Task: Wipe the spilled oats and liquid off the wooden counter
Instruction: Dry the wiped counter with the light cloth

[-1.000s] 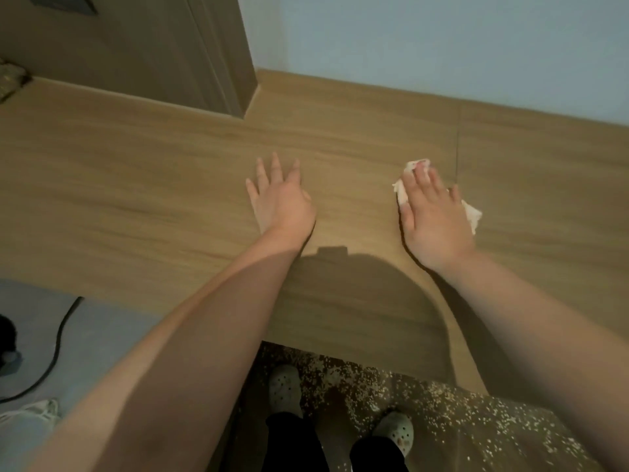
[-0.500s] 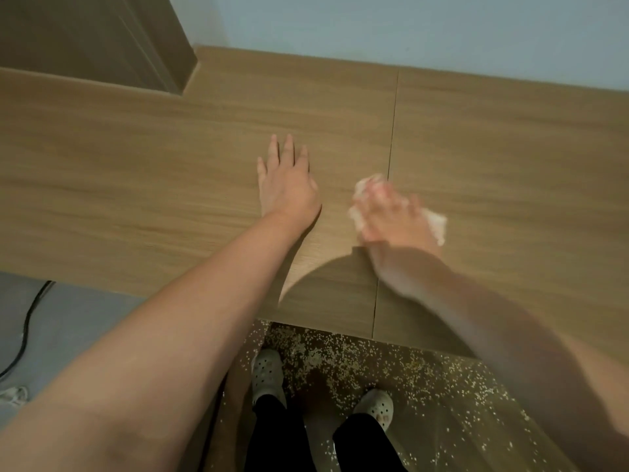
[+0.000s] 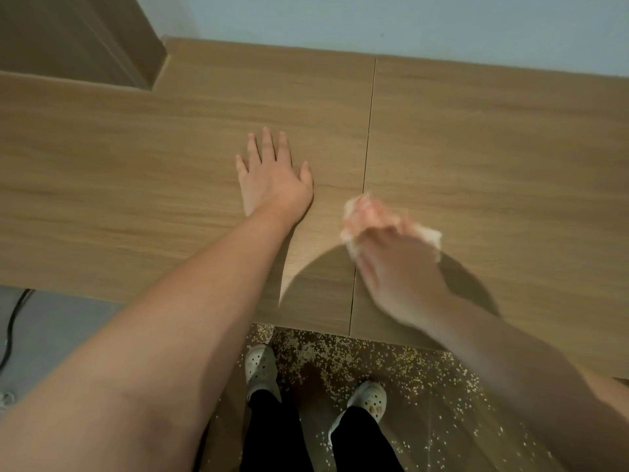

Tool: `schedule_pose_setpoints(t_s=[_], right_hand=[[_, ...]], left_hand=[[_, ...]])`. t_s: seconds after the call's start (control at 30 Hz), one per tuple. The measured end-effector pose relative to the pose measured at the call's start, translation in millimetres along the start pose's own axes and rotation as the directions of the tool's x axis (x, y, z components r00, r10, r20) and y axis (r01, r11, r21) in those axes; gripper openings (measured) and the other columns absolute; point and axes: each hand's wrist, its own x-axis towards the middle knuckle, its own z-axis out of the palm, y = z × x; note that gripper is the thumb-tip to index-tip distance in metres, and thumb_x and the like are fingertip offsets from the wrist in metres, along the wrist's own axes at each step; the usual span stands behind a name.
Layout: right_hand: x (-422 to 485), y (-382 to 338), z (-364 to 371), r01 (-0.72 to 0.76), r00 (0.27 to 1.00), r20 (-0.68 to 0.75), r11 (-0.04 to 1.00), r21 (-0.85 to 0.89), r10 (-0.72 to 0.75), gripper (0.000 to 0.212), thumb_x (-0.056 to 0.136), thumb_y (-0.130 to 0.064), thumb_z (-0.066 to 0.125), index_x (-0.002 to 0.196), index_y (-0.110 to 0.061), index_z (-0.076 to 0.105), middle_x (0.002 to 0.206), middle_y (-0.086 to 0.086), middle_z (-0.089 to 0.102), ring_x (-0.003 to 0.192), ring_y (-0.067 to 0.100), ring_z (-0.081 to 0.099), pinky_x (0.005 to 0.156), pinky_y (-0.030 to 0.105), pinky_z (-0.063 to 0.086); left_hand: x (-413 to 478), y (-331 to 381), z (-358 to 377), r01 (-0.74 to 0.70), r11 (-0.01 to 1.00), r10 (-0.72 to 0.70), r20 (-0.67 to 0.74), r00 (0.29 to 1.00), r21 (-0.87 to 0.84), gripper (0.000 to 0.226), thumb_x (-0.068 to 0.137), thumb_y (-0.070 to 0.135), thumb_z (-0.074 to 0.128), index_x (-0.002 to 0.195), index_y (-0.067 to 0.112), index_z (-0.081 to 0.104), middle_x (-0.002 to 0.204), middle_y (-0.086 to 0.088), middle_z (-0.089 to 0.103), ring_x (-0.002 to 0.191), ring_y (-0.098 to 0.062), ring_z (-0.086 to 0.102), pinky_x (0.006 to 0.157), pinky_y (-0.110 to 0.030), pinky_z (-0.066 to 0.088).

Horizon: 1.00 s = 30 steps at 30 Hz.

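My left hand (image 3: 272,180) lies flat, palm down, on the wooden counter (image 3: 136,185), fingers spread and straight. To its right, my right hand (image 3: 391,257) presses a crumpled white tissue (image 3: 429,237) onto the counter beside the seam (image 3: 369,137) between two panels. That hand is motion-blurred; the tissue shows at its fingertips and on its right side. I see no oats or liquid on the visible counter surface. Spilled oats (image 3: 340,356) lie scattered on the dark floor below the counter's front edge.
My feet in pale clogs (image 3: 260,364) stand among the oats on the floor. A wooden cabinet (image 3: 75,35) rises at the back left and a pale wall (image 3: 408,22) runs behind the counter. A black cable (image 3: 12,321) lies on the grey floor at left.
My right hand has slid the tissue leftward and towards me, across the seam. My left hand stays flat on the counter. The view has shifted.
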Motion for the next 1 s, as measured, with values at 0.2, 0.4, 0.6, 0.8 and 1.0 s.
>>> schedule_pose_setpoints(t_s=[0.2, 0.4, 0.6, 0.8, 1.0], right_hand=[[6, 57, -11, 0.198, 0.980, 0.012, 0.980, 0.009, -0.198, 0.048, 0.103, -0.029, 0.032, 0.150, -0.036, 0.027, 0.160, -0.006, 0.005, 0.149, 0.013, 0.008, 0.119, 0.043, -0.004], [96, 50, -21, -0.487, 0.848, -0.164, 0.864, 0.130, 0.503, 0.058, 0.101, -0.020, 0.030, 0.156, -0.018, 0.012, 0.164, 0.007, -0.002, 0.151, 0.023, -0.002, 0.121, 0.051, 0.004], [73, 31, -21, 0.100, 0.994, -0.048, 0.994, 0.040, -0.098, 0.056, 0.101, -0.024, 0.026, 0.155, -0.027, 0.011, 0.162, -0.005, -0.006, 0.149, 0.013, -0.008, 0.122, 0.043, -0.004], [123, 87, -38, -0.035, 0.992, -0.119, 0.999, 0.003, 0.036, 0.054, 0.104, -0.030, 0.026, 0.155, -0.022, 0.014, 0.164, 0.003, 0.004, 0.150, 0.020, 0.004, 0.120, 0.046, 0.002], [205, 55, -48, -0.033, 0.987, -0.157, 0.999, 0.002, 0.033, 0.055, 0.103, -0.031, 0.024, 0.155, -0.015, 0.019, 0.163, 0.008, 0.010, 0.150, 0.025, 0.007, 0.120, 0.051, 0.007]], left_hand=[[1, 0, 1, -0.003, 0.999, 0.003, -0.001, 1.000, 0.033, 0.066, 0.101, 0.047, 0.026, 0.159, 0.019, 0.008, 0.166, -0.006, -0.001, 0.152, -0.028, -0.006, 0.122, -0.049, 0.001], [1, 0, 3, -0.002, 0.999, 0.002, 0.007, 1.000, 0.045, 0.066, 0.101, 0.047, 0.023, 0.158, 0.021, 0.006, 0.166, -0.005, -0.004, 0.152, -0.026, -0.008, 0.123, -0.050, 0.001], [2, 0, 2, 0.003, 0.998, -0.004, 0.012, 1.000, 0.055, 0.064, 0.102, 0.044, 0.023, 0.159, 0.021, 0.004, 0.166, -0.004, -0.005, 0.152, -0.026, -0.009, 0.123, -0.049, 0.001], [2, 1, 3, 0.010, 0.998, -0.010, 0.006, 1.000, 0.061, 0.065, 0.101, 0.045, 0.022, 0.158, 0.022, 0.002, 0.166, -0.004, -0.006, 0.152, -0.026, -0.009, 0.123, -0.050, 0.001], [2, 2, 3, 0.010, 0.999, -0.011, 0.005, 1.000, 0.048, 0.065, 0.101, 0.044, 0.024, 0.158, 0.022, 0.003, 0.166, -0.004, -0.005, 0.152, -0.026, -0.009, 0.123, -0.050, 0.001]])
